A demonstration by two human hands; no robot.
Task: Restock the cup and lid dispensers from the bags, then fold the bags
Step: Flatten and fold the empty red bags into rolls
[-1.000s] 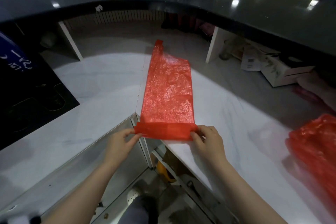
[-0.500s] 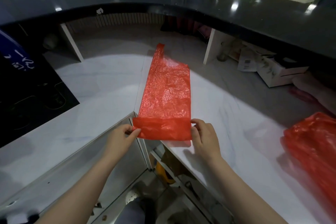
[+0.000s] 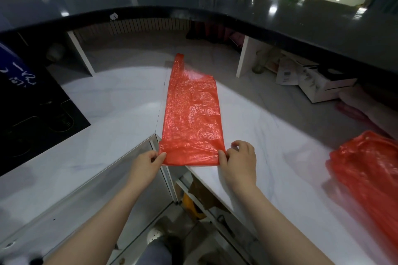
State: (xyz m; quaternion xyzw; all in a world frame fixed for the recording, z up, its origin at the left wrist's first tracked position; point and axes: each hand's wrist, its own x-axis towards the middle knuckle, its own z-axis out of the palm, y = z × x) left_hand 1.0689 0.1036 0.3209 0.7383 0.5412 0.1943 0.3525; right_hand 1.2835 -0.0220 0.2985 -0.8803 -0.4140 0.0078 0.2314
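Fingers [image 3: 161, 155] of both hands pinch one flattened red bag [image 3: 191, 114]; a second bag [image 3: 370, 170] lies right.

A red plastic bag [image 3: 191, 114] is laid flat lengthwise, near end folded over; a second, crumpled bag [image 3: 370, 168] lies far right.

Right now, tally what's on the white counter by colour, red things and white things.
Red: 2, the flattened bag pinched by the left hand and right hand, and a crumpled bag.
White: 1, a box.
Total: 3.
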